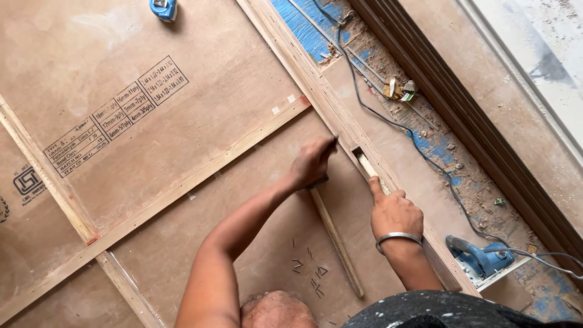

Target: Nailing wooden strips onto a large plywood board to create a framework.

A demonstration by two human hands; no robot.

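We see the left hand point(311, 163) just right of centre frame, fingers curled shut around something small and dark that pokes out at the fingertips, possibly a pencil or a nail, though we cannot tell which. The right hand point(393, 209), a metal bangle point(398, 238) on its wrist, lies a little lower and further right, forefinger stretched out and pressing a pale wood block point(366, 165) that sits in a rectangular slot point(359, 155) cut in the long frame rail point(340, 118) running diagonally from the top centre down to the lower right; the rest of that hand is loosely folded and grips nothing we can make out. In our judgement the block could tip or slide in the slot if the finger eases, and the fingertip so near the slot edge could get pinched or struck. A loose thin wooden strip point(337, 242) lies under the left wrist and could shift if nudged. Small nails point(310, 272) lie scattered on the plywood sheet point(139, 91) at lower centre, near a knee, and could prick. Further off, a blue tape measure point(163, 8) sits at the top left, a blue power saw point(480, 258) at the lower right, and a dark cable point(401, 127) snakes along beyond the rail amid sawdust.
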